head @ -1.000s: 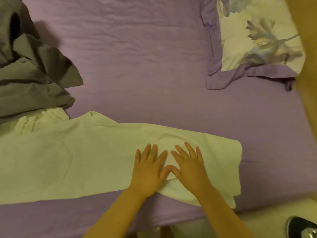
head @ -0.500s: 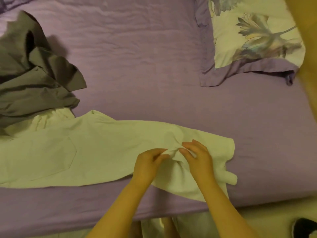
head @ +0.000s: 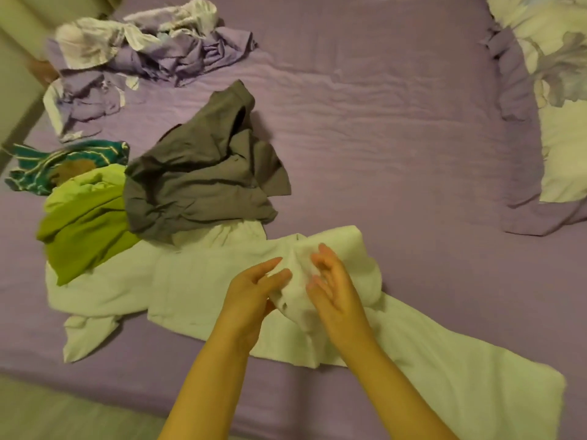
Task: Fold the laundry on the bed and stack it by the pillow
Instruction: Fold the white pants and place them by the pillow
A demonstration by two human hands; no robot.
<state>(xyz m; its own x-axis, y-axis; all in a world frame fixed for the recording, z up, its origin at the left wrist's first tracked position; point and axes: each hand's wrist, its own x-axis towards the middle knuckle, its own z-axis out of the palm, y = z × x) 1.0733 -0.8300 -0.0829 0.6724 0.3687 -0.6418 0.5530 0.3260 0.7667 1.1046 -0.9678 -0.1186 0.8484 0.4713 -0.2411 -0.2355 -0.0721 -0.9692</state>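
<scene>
A pale cream garment (head: 197, 284) lies spread along the near edge of the purple bed (head: 381, 128). My left hand (head: 254, 290) and my right hand (head: 336, 290) pinch a raised bunch of its cloth between them at the middle. A rumpled grey garment (head: 203, 179) lies just behind it, partly over its top edge. A bright green garment (head: 82, 230) sits to the left, overlapping the cream one. The floral pillow (head: 559, 122) lies at the far right.
A teal striped garment (head: 57, 163) lies behind the green one. A heap of lilac and white bedding (head: 139, 49) sits at the far left corner by a wall. The floor (head: 63, 414) shows below the bed's near edge.
My hands went from lying flat on the cream garment to pinching and lifting its cloth. The view swung left and back, bringing the laundry pile into sight.
</scene>
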